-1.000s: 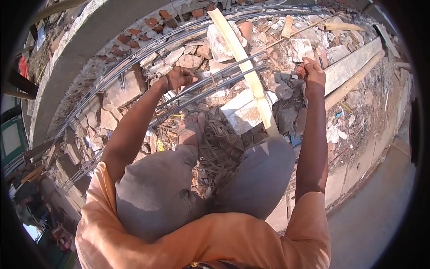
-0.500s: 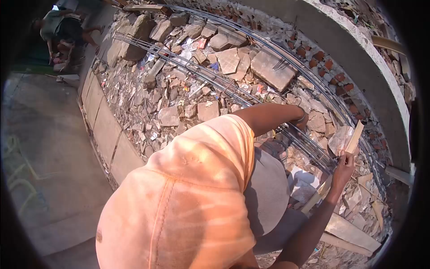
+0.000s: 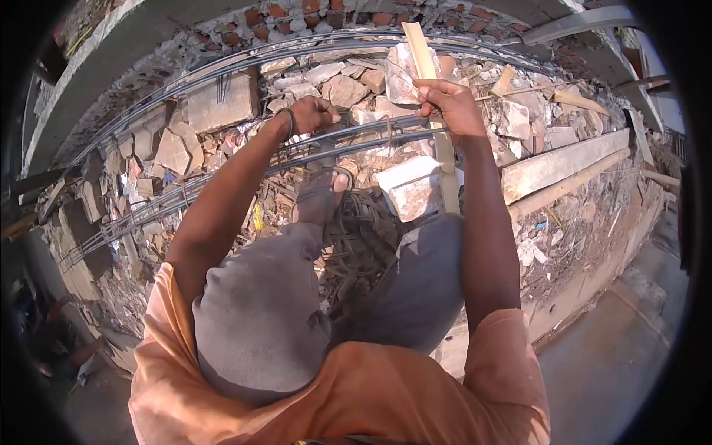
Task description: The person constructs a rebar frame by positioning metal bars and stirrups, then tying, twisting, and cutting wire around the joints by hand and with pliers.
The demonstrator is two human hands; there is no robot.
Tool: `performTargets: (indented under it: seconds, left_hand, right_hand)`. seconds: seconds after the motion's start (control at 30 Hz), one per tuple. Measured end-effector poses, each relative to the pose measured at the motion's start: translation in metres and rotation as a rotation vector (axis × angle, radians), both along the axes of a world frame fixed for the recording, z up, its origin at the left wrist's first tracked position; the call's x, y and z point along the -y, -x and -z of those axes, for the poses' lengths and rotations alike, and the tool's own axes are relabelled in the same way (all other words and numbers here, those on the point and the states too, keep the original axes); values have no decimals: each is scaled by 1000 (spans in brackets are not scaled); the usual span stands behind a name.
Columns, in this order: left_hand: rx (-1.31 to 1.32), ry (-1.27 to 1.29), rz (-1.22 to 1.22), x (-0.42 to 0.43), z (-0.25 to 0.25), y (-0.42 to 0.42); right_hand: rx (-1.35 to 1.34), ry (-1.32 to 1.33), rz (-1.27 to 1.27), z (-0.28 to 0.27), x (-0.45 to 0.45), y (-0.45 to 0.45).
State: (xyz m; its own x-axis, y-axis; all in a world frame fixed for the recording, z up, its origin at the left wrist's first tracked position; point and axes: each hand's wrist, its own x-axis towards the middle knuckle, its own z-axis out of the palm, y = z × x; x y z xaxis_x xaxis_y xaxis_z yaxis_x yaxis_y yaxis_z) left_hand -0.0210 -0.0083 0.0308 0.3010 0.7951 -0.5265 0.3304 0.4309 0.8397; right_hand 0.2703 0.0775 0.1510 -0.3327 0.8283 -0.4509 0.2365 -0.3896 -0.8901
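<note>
A bundle of steel bars (image 3: 334, 148) runs across the rubble in front of my knees, with a wire loop around its right part. Just above the bars, my left hand (image 3: 311, 116) is closed, its fingers bent together; what it holds, if anything, is too small to name. My right hand (image 3: 447, 104) is pinched over the pale wooden strip (image 3: 420, 53), near the bars' right end; what lies between its fingertips cannot be made out. The strip passes under the bars, beside a white block (image 3: 412, 191).
Broken bricks and concrete slabs (image 3: 221, 101) lie around the bars. Long curved rods (image 3: 297, 44) follow the brick wall (image 3: 278, 11) at the back. A plank (image 3: 564, 165) rests on the right. My foot (image 3: 317, 194) is beside coiled strips (image 3: 363, 237).
My right hand has moved left from the rubble to the wooden strip near the bars. My left hand remains close to the bars. The view swung away and came back.
</note>
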Motion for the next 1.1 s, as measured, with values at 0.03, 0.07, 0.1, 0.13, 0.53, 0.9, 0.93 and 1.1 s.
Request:
performTargets:
  seconds: [0.03, 0.07, 0.1, 0.13, 0.53, 0.9, 0.93, 1.1]
  left_hand:
    - [18, -33, -27, -4, 1, -7]
    - [20, -62, -11, -9, 1, -12]
    - [23, -90, 3, -14, 0, -18]
    - [25, -119, 16, -19, -3, -24]
    - [-254, -525, 47, -47, -80, -92]
    - [-239, -533, -79, -46, -58, -80]
    - [-252, -558, -95, -45, -58, -81]
    - [-60, -259, -6, -44, -47, -98]
  right_hand:
    - [-15, 9, -18, 2, -1, -3]
    - [-30, 20, -40, 4, -2, -5]
    - [22, 38, -22, -2, 0, -4]
    - [92, 40, -37, -12, 2, -4]
    - [189, -43, -71, -22, -4, -22]
    - [681, -24, -431, -18, -76, 16]
    - [710, 30, -501, -21, -85, 19]
    - [523, 419, -581, 8, -111, 21]
